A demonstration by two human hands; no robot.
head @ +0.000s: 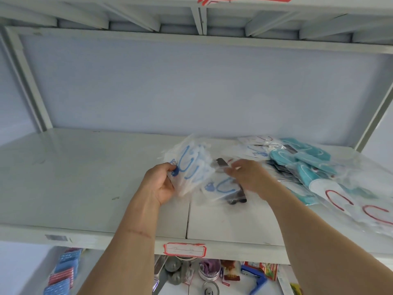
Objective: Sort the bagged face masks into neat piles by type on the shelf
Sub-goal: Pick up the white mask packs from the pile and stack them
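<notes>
Item: bagged face masks, white with blue ear loops, one bundle [189, 167] held up off the shelf [85, 177] by the left hand [162, 184], thumb and fingers pinching its lower left corner. Orientation: bundle tilted, long axis running from lower left near the palm to upper right toward the back wall; loops open upward. Second blue-loop bag [221, 188] lies flat on the shelf just right of and below the held bundle, directly under the right hand [246, 175], long axis roughly along the shelf front. The right hand hovers over it with fingers loosely curled; blur makes it impossible to tell whether it grips anything. The right hand is the nearer to this bag. Unsorted heap to the right: teal masks [304, 160], red-loop bags [357, 207] at the shelf's right front, dark packets [282, 169] between. Judgement: the flat blue-loop bag lies closest for joining the held bundle; the bare left half of the shelf suits a pile.
</notes>
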